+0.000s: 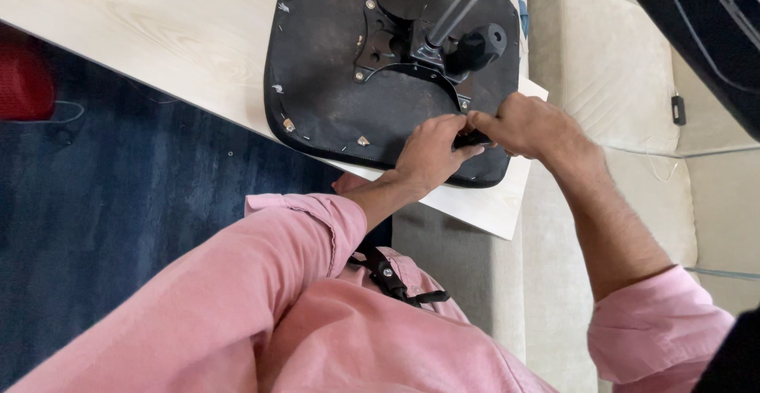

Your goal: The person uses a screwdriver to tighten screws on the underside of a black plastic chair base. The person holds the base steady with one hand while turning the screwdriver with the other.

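A: Nearest the camera, pink sleeves (301, 282) were seen. Both hands were met at the seat's 5 o'clock edge.

B: Grip?

A: Left hand (431, 151) was pinched together on a small dark part (473, 138); right hand (526, 124) was closed on the same part from 3 o'clock. What the part is could not be told.

B: Seat?

A: Upturned chair seat (348, 68) was laid underside-up on the pale wooden table (142, 29). Mounting plate (396, 41) was already bolted on, with lever (459, 9) and knob (479, 45) at 12 o'clock. Judged: mostly assembled, edge part unfinished. Beige sofa (625, 108) was beyond, at 2 o'clock.
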